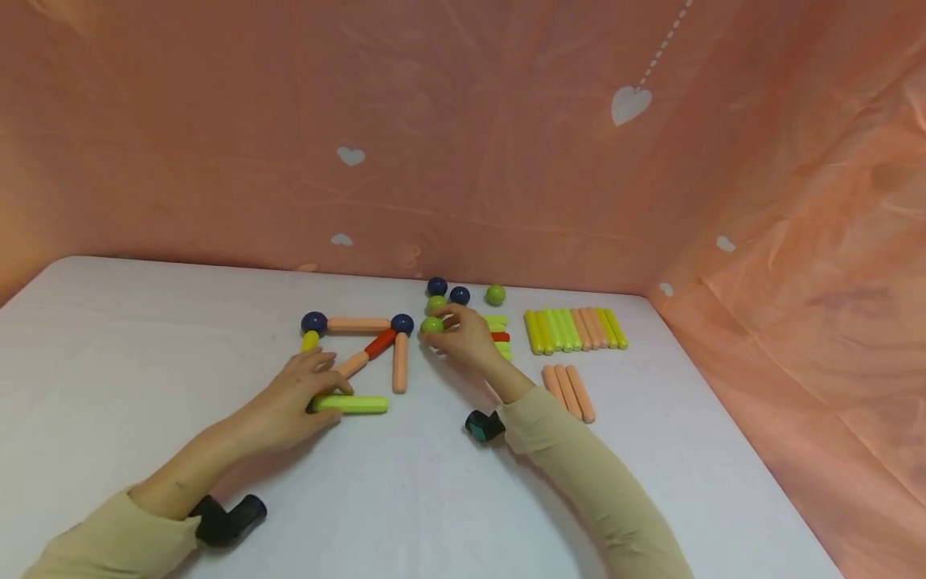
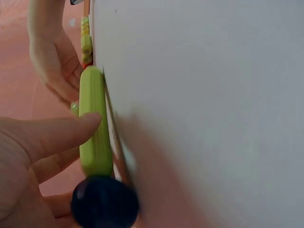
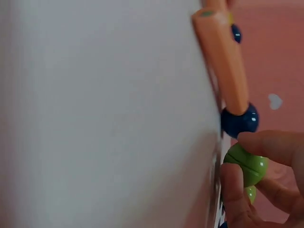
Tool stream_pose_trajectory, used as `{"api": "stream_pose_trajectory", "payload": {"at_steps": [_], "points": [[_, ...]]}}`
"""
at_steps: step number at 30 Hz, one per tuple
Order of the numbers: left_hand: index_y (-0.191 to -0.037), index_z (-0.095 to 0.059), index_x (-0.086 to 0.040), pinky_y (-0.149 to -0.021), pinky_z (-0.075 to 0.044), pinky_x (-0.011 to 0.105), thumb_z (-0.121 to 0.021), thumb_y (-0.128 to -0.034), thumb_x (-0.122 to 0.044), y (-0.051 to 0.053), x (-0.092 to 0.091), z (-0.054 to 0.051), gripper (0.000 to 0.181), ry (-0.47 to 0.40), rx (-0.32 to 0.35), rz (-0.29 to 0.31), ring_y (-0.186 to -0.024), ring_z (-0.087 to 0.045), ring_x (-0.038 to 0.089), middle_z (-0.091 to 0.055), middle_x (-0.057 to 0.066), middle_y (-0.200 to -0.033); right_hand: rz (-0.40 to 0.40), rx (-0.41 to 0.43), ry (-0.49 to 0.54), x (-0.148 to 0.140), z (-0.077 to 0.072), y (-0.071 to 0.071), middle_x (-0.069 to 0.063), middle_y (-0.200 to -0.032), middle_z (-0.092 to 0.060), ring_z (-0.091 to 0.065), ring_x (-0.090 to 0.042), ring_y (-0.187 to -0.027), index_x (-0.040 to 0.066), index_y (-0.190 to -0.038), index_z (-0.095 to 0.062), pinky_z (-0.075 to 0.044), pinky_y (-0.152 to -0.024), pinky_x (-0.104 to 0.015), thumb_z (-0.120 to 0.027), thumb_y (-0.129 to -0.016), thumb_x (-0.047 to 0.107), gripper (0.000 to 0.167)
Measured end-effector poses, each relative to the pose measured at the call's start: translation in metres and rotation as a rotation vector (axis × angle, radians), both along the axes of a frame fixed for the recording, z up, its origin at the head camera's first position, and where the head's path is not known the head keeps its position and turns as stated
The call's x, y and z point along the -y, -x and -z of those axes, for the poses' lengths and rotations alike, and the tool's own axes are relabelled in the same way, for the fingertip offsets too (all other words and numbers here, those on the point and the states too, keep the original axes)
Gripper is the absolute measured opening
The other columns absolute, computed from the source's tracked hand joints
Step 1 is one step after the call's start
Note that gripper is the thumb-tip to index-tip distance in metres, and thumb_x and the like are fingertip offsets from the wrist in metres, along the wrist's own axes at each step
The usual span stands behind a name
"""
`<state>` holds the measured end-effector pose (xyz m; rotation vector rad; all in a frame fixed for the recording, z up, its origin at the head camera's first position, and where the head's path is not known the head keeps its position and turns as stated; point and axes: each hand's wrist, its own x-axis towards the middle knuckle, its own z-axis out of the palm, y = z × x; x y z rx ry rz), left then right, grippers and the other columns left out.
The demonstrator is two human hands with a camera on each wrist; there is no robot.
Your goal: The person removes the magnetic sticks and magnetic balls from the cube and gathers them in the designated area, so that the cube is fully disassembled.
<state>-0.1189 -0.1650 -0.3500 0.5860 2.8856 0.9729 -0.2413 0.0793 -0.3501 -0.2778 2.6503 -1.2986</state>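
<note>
My left hand (image 1: 285, 406) pinches a yellow-green stick (image 1: 362, 404) near its left end, thumb laid along it. A dark blue ball (image 2: 104, 203) sits at that end of the stick in the left wrist view. Between thumb and fingers of my right hand (image 1: 469, 342) is a green ball (image 3: 247, 164), close to the frame's upper right dark blue ball (image 1: 402, 324). The frame also has a top orange stick (image 1: 358, 324), an upper left dark blue ball (image 1: 314, 323), a right orange stick (image 1: 400, 363) and a red stick (image 1: 379, 344) on the diagonal. My left hand partly hides a yellow stick (image 1: 309, 341).
Loose dark blue balls (image 1: 459, 296) and green balls (image 1: 495, 294) lie at the back edge. Right of them is a row of yellow, green and orange sticks (image 1: 576, 330), with three orange sticks (image 1: 568, 392) in front. More sticks (image 1: 501, 338) lie partly behind my right hand.
</note>
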Motion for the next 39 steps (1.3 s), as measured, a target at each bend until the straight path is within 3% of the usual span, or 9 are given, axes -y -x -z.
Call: {"api": "stream_pose_trajectory", "payload": {"at_steps": [6, 11, 17, 20, 24, 27, 31, 39], "points": [[-0.102, -0.069, -0.014, -0.096, -0.034, 0.071, -0.078, -0.0788, -0.013, 0.001, 0.015, -0.009, 0.025, 0.004, 0.031, -0.022, -0.130, -0.028, 0.054, -0.036, 0.032, -0.142, -0.041, -0.082, -0.103, 0.008, 0.001, 0.003, -0.013, -0.111, -0.059, -0.057, -0.023, -0.095, 0.006, -0.117, -0.063, -0.053, -0.080, -0.028, -0.075, -0.082, 0.012, 0.037], [-0.104, -0.070, -0.017, -0.093, -0.036, 0.071, -0.079, -0.0778, -0.016, 0.002, 0.023, -0.014, 0.027, 0.038, 0.054, -0.061, -0.125, -0.034, 0.053, -0.041, 0.030, -0.137, -0.054, -0.068, -0.104, 0.009, -0.001, 0.003, -0.015, -0.114, -0.060, -0.059, -0.026, -0.099, 0.005, -0.120, -0.061, -0.053, -0.085, -0.032, -0.075, -0.082, 0.010, 0.040], [-0.105, -0.071, -0.013, -0.089, -0.040, 0.070, -0.078, -0.0773, -0.014, 0.000, 0.026, -0.014, 0.029, 0.036, 0.073, -0.094, -0.119, -0.041, 0.054, -0.043, 0.031, -0.132, -0.055, -0.064, -0.070, 0.004, -0.005, -0.004, -0.015, -0.123, -0.058, -0.061, -0.029, -0.107, 0.008, -0.127, -0.058, -0.054, -0.088, -0.034, -0.073, -0.084, 0.012, 0.046], [-0.106, -0.071, -0.013, -0.086, -0.045, 0.066, -0.078, -0.0783, -0.015, 0.000, 0.026, -0.012, 0.028, 0.039, 0.081, -0.104, -0.117, -0.044, 0.054, -0.041, 0.031, -0.133, -0.015, -0.100, -0.031, 0.001, -0.008, -0.011, -0.015, -0.121, -0.059, -0.064, -0.029, -0.101, 0.007, -0.127, -0.058, -0.055, -0.085, -0.034, -0.073, -0.083, 0.012, 0.047], [-0.102, -0.072, -0.013, -0.086, -0.046, 0.064, -0.078, -0.0794, -0.015, 0.000, 0.026, -0.010, 0.024, 0.039, 0.106, -0.108, -0.114, -0.047, 0.055, -0.038, 0.033, -0.135, 0.016, -0.131, 0.011, 0.002, -0.010, -0.025, -0.014, -0.107, -0.066, -0.065, -0.025, -0.088, 0.004, -0.116, -0.062, -0.055, -0.078, -0.031, -0.074, -0.083, 0.014, 0.036], [-0.102, -0.072, -0.012, -0.087, -0.046, 0.063, -0.079, -0.0786, -0.016, 0.000, 0.027, -0.011, 0.025, 0.034, 0.124, -0.118, -0.110, -0.051, 0.053, -0.035, 0.034, -0.136, -0.024, -0.094, -0.010, 0.011, -0.010, -0.035, -0.011, -0.097, -0.069, -0.064, -0.021, -0.083, 0.004, -0.110, -0.064, -0.053, -0.072, -0.027, -0.074, -0.084, 0.020, 0.032], [-0.102, -0.072, -0.011, -0.086, -0.047, 0.062, -0.079, -0.0783, -0.016, -0.002, 0.026, -0.010, 0.025, 0.025, 0.126, -0.127, -0.105, -0.056, 0.051, -0.035, 0.035, -0.137, -0.061, -0.035, -0.062, 0.027, -0.007, -0.042, -0.007, -0.093, -0.067, -0.060, -0.016, -0.081, 0.004, -0.117, -0.061, -0.049, -0.065, -0.022, -0.074, -0.083, 0.025, 0.042], [-0.099, -0.073, -0.012, -0.087, -0.043, 0.067, -0.079, -0.0779, -0.014, -0.004, 0.027, -0.009, 0.022, 0.035, 0.107, -0.154, -0.107, -0.054, 0.051, -0.036, 0.033, -0.137, -0.014, -0.116, -0.145, 0.048, -0.006, -0.045, -0.007, -0.079, -0.064, -0.055, -0.014, -0.069, 0.001, -0.115, -0.056, -0.042, -0.055, -0.019, -0.076, -0.081, 0.017, 0.043]]}}
